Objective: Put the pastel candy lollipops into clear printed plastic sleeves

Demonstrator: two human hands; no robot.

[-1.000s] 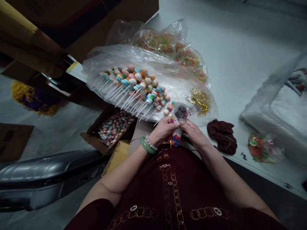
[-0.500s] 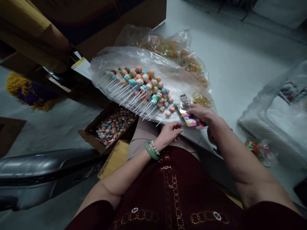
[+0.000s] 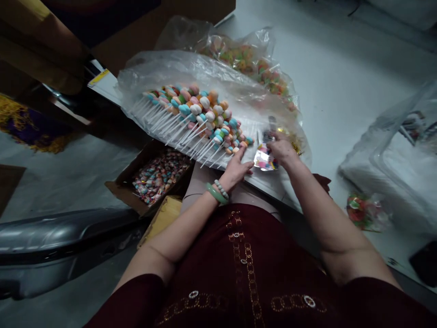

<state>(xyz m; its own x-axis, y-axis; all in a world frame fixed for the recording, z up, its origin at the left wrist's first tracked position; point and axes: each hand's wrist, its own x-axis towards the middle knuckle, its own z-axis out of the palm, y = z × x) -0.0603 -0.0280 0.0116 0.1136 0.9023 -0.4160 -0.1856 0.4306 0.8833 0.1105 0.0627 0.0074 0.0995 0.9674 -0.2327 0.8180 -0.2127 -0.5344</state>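
Observation:
A pile of pastel candy skewers on white sticks (image 3: pixel 201 118) lies on a clear plastic sheet (image 3: pixel 164 73) at the table's near edge. My left hand (image 3: pixel 237 168), with a green bangle and bead bracelet, reaches to the near end of the pile, fingers apart and touching the nearest sticks. My right hand (image 3: pixel 282 150) is closed on a small colourful printed packet (image 3: pixel 263 160) just right of the pile. Gold twist ties (image 3: pixel 294 145) lie right behind that hand.
A bag of mixed sweets (image 3: pixel 249 64) lies behind the pile. A cardboard box of wrapped candy (image 3: pixel 159 175) stands below the table edge. More plastic bags (image 3: pixel 396 155) and a small candy bag (image 3: pixel 363 212) are at the right. Brown boxes (image 3: pixel 164 27) stand at the back left.
My hands have parted from in front of my body. The right one carried the packet up to the table beside the pile; the left one moved up to the near sticks.

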